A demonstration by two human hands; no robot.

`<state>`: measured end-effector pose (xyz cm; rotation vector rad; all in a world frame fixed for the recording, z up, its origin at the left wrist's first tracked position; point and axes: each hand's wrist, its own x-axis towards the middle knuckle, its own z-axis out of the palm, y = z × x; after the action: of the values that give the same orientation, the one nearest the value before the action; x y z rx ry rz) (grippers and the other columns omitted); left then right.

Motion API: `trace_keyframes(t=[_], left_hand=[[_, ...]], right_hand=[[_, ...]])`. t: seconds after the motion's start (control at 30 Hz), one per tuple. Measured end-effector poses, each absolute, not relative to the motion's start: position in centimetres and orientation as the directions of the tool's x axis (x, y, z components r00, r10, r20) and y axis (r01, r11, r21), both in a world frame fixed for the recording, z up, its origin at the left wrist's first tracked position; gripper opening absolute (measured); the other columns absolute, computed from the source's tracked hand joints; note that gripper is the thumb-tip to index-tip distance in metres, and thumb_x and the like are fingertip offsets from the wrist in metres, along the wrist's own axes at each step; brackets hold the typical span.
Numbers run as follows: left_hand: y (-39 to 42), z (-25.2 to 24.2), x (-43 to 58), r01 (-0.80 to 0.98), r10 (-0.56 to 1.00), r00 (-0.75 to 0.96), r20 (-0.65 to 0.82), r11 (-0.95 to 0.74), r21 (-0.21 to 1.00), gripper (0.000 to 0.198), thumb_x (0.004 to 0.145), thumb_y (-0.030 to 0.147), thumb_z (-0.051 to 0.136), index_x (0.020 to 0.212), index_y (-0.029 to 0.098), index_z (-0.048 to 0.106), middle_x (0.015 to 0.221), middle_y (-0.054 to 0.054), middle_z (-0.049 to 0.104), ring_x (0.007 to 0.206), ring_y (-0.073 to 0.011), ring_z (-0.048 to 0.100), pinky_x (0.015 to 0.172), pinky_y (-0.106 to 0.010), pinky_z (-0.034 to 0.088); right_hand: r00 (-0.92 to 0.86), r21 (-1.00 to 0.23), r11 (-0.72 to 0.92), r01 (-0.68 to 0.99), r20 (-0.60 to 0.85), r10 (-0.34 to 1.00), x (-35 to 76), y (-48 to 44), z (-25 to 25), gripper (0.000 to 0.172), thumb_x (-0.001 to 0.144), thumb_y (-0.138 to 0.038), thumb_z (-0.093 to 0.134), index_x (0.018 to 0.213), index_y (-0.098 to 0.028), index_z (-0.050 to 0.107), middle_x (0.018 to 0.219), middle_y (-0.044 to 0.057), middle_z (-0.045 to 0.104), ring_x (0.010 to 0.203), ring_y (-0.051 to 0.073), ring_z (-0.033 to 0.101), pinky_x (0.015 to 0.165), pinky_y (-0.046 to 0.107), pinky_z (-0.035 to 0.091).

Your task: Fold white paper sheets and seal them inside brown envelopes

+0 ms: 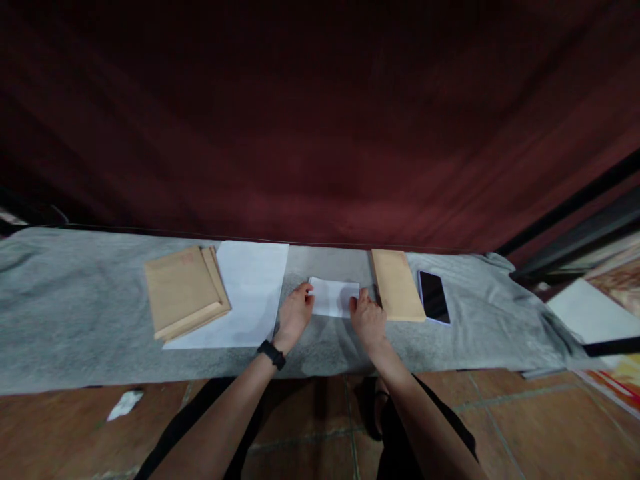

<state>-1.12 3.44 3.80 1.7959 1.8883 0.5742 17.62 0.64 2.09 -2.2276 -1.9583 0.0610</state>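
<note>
Both left grip [296,311] and right grip [369,318] pinch white paper [333,299]; one envelope [181,292] bears illegible red print [189,258].

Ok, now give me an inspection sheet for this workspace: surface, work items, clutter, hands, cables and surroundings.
Surface: gray cloth, wrinkled in places.
Work items: small white paper between the hands; stacked brown envelopes overlapping a large white sheet on the left; brown envelope on the right.
Clutter: smartphone, screen dark, beside the right-hand envelope; crumpled white scrap on the floor.
Hands: left hand, black wristband on its wrist, at the paper's left end; right hand at its right end; exact grip unclear.
Cables: none identifiable.
Surroundings: dark red fabric behind; tiled floor below.
</note>
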Motion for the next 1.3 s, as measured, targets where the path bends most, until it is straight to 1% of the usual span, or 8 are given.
trace_keyframes(t=[0.13,0.23,0.4,0.63,0.93,1.03,1.13,1.3], left_hand=[[3.5,3.6,-1.0,0.82,0.999,-0.028,-0.044,0.048,0.57,0.026,0.091,0.013,0.051,0.113,0.019,0.064,0.1,-0.007,0.072,0.086,-0.0187,0.068,0.076,-0.027,0.048],[3.4,3.6,-0.9,0.838,0.999,-0.023,-0.046,0.044,0.544,0.025,0.092,0.014,0.051,0.112,0.02,0.064,0.102,-0.008,0.072,0.087,-0.019,0.068,0.077,-0.028,0.048],[2.9,3.6,-0.7,0.858,1.0,-0.001,-0.008,0.005,0.513,0.025,0.095,0.015,0.048,0.113,0.02,0.064,0.111,-0.008,0.069,0.094,-0.0201,0.068,0.078,-0.028,0.048],[2.3,3.5,-0.4,0.885,0.999,0.029,0.013,-0.032,0.464,0.028,0.098,0.016,0.04,0.113,0.019,0.063,0.11,-0.01,0.066,0.087,-0.0215,0.068,0.072,-0.029,0.047],[1.5,3.9,0.2,0.935,0.998,0.058,0.03,-0.065,0.348,0.034,0.099,0.013,0.033,0.118,0.019,0.06,0.117,-0.011,0.062,0.088,-0.0216,0.068,0.07,-0.03,0.051],[1.4,3.9,0.4,0.967,0.998,0.057,0.039,-0.065,0.245,0.037,0.096,0.01,0.036,0.123,0.02,0.058,0.121,-0.012,0.061,0.098,-0.0239,0.066,0.079,-0.034,0.054],[1.4,3.3,0.9,0.977,0.986,0.096,0.137,-0.119,0.174,0.039,0.095,0.008,0.038,0.129,0.016,0.056,0.134,-0.015,0.057,0.12,-0.0279,0.058,0.099,-0.041,0.049],[1.2,1.5,2.3,0.881,0.912,0.34,0.231,-0.395,0.261,0.045,0.102,0.025,0.035,0.144,0.012,0.045,0.153,-0.011,0.045,0.142,-0.0222,0.039,0.118,-0.039,0.032]], right_hand=[[0.096,-0.199,-0.052,0.979,0.221,0.97,17.8,0.8,1.8,0.041,0.101,-0.028,0.034,0.133,-0.01,0.051,0.11,0.022,0.066,0.106,0.034,0.061,0.093,0.048,0.044],[0.017,-0.229,0.055,0.972,0.302,0.953,17.6,0.9,1.6,0.043,0.1,-0.027,0.035,0.14,-0.014,0.048,0.125,0.02,0.061,0.117,0.033,0.054,0.099,0.049,0.042],[-0.181,-0.292,0.265,0.919,0.285,0.941,16.6,1.0,0.6,0.05,0.103,-0.031,0.031,0.148,-0.011,0.041,0.155,0.016,0.04,0.144,0.03,0.033,0.114,0.048,0.033],[-0.209,-0.261,0.243,0.934,0.153,0.966,15.6,0.6,-0.8,0.06,0.104,-0.042,0.033,0.155,-0.01,0.031,0.161,0.016,0.029,0.149,0.029,0.027,0.12,0.049,0.025],[-0.22,-0.2,0.271,0.942,0.244,0.945,15.6,0.5,-1.9,0.06,0.105,-0.043,0.033,0.155,-0.011,0.03,0.16,0.016,0.029,0.149,0.029,0.027,0.12,0.05,0.022],[-0.224,-0.166,0.277,0.946,0.283,0.933,15.6,0.5,-2.1,0.059,0.105,-0.042,0.032,0.154,-0.009,0.032,0.159,0.017,0.031,0.148,0.029,0.028,0.12,0.05,0.023],[-0.23,-0.138,0.278,0.951,0.288,0.93,15.6,0.5,-2.0,0.059,0.105,-0.042,0.032,0.154,-0.01,0.032,0.159,0.016,0.033,0.148,0.029,0.03,0.119,0.05,0.023],[-0.272,-0.065,0.296,0.953,0.248,0.93,15.7,0.3,-1.7,0.053,0.103,-0.023,0.03,0.153,-0.008,0.034,0.159,0.016,0.032,0.148,0.027,0.028,0.12,0.048,0.023]])
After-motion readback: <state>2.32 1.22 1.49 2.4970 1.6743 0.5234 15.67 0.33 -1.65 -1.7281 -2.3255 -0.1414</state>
